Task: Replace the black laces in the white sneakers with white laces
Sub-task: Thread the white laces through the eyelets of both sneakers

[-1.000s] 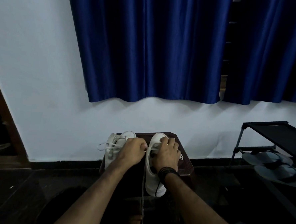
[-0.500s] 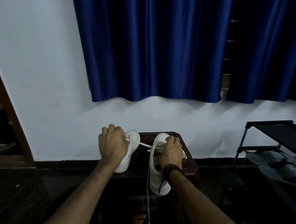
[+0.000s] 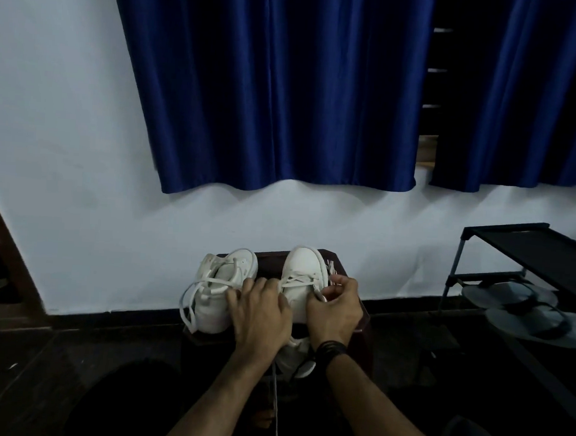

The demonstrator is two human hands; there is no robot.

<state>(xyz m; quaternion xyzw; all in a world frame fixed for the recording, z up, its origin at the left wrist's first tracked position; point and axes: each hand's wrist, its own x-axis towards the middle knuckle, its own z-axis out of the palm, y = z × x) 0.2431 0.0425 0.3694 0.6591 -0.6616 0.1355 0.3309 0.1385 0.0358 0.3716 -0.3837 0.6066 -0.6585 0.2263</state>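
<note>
Two white sneakers stand side by side on a dark brown stool (image 3: 339, 261). The left sneaker (image 3: 221, 291) has loose white laces looping off its left side. On the right sneaker (image 3: 302, 269), a white lace (image 3: 296, 280) crosses the eyelets. My left hand (image 3: 262, 309) lies over that shoe's left edge, its thumb and forefinger at the lace's left end. At the shoe's right eyelets, my right hand (image 3: 336, 308), with a black wristband, pinches the lace. One lace end (image 3: 275, 402) hangs below the stool. The hands hide the shoe's lower eyelets.
A white wall and blue curtains (image 3: 287, 100) are behind the stool. A black shoe rack (image 3: 514, 238) holding grey flip-flops (image 3: 536, 320) stands at the right. Dark floor surrounds the stool, and a wooden door frame (image 3: 5, 234) is at the left.
My left hand, which had pulled the lace out over the left sneaker, has come back to the right sneaker. My right hand shifted to that shoe's right side. The left sneaker is uncovered again.
</note>
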